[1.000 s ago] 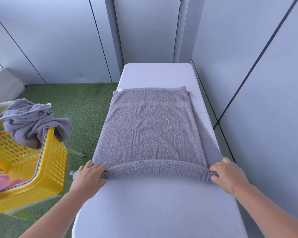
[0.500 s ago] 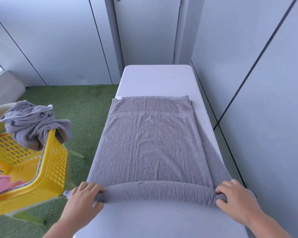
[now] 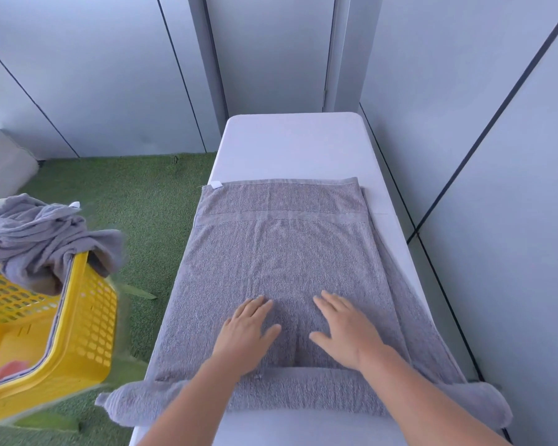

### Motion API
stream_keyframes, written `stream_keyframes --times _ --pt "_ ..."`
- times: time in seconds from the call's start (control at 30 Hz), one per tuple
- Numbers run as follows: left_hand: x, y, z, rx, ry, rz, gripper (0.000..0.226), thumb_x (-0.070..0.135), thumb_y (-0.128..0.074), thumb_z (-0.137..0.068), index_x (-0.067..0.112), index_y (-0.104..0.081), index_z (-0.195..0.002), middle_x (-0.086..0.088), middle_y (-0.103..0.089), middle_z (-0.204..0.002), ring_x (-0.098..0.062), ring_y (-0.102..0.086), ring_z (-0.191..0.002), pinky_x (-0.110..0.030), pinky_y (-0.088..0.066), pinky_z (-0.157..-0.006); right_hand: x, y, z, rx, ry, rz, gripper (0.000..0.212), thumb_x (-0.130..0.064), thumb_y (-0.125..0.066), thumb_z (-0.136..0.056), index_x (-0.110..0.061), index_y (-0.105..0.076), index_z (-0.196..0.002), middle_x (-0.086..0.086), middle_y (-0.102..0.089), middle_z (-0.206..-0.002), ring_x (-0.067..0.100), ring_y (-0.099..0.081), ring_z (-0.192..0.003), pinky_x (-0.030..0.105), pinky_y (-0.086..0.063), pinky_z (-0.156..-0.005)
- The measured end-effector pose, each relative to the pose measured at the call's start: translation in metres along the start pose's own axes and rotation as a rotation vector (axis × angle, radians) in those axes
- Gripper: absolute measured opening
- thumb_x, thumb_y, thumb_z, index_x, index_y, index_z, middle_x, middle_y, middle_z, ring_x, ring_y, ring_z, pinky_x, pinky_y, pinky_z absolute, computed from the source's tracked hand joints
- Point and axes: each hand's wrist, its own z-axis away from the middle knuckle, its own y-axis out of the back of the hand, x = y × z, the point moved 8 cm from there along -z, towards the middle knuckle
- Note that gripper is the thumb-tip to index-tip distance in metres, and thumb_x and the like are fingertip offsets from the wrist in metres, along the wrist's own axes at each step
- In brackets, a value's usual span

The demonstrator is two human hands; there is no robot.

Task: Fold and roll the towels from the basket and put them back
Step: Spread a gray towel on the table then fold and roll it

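You were part-way through rolling a grey towel (image 3: 281,262) that lay folded on the white table (image 3: 290,146); the rolled part (image 3: 303,397) formed a short cylinder at the near edge, its ends overhanging the table on both sides. Your left hand (image 3: 245,336) and right hand (image 3: 345,333) rested flat and splayed on the unrolled cloth just beyond the roll, near each other but not touching, gripping nothing; this read as smoothing the cloth between turns. The roll's long axis ran left to right across the table, while the flat portion stretched away from you, its hemmed end and white label (image 3: 216,185) pointing to the far wall. The next move probably called for both hands back on the roll, pushing it evenly away. A yellow basket (image 3: 87,317) stood at your left with another grey towel (image 3: 42,239) draped over its rim.
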Motion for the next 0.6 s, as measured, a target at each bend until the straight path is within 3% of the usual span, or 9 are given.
stream_keyframes --times 0.17,0.27,0.37,0.47,0.6 --pt "-0.031 0.006 -0.01 0.036 -0.022 -0.126 0.06 0.062 -0.032 -0.099 0.046 -0.018 -0.155 0.019 -0.004 -0.165 -0.01 0.001 -0.153 -0.039 -0.007 -0.123 0.037 -0.004 -0.012 0.04 0.025 0.103 0.075 -0.063 -0.029 -0.096 -0.027 -0.004 -0.157 -0.011 0.013 -0.162 0.009 0.011 -0.15 0.034 0.001 -0.121" --pt "-0.072 0.015 0.002 0.078 0.018 -0.182 0.069 0.072 -0.019 -0.087 0.049 -0.027 -0.151 0.02 -0.015 -0.163 -0.013 -0.013 -0.152 -0.042 -0.022 -0.12 0.078 0.009 0.0 0.058 -0.005 0.105 0.08 -0.072 -0.015 -0.091 -0.029 -0.003 -0.157 -0.012 0.014 -0.161 0.006 0.014 -0.148 0.031 0.004 -0.121" --pt "-0.076 0.03 -0.006 0.099 0.034 -0.198 0.071 0.072 -0.022 -0.084 0.042 -0.044 -0.145 0.018 -0.033 -0.156 -0.013 -0.027 -0.146 -0.043 -0.034 -0.112 0.118 0.032 0.011 0.17 -0.076 0.02 0.079 -0.072 -0.014 -0.092 -0.027 -0.015 -0.156 -0.012 -0.004 -0.163 0.005 0.001 -0.15 0.03 -0.006 -0.122" --pt "-0.016 0.039 -0.044 0.131 -0.063 -0.179 0.074 0.071 -0.019 -0.086 0.037 -0.04 -0.148 0.018 -0.032 -0.157 -0.01 -0.024 -0.147 -0.039 -0.027 -0.116 0.163 0.051 0.027 0.28 -0.256 -0.008 0.07 -0.052 -0.022 -0.091 -0.018 -0.036 -0.151 -0.006 -0.029 -0.158 0.013 -0.019 -0.149 0.035 -0.021 -0.12" --pt "0.135 0.035 -0.108 0.121 -0.343 -0.114 0.065 0.059 -0.029 -0.099 0.031 -0.025 -0.157 0.018 -0.017 -0.163 -0.006 -0.004 -0.152 -0.031 -0.001 -0.122 0.177 0.04 0.034 0.229 -0.275 0.117 0.066 -0.039 -0.029 -0.084 -0.018 -0.047 -0.144 -0.002 -0.035 -0.156 0.018 -0.028 -0.146 0.038 -0.031 -0.114"
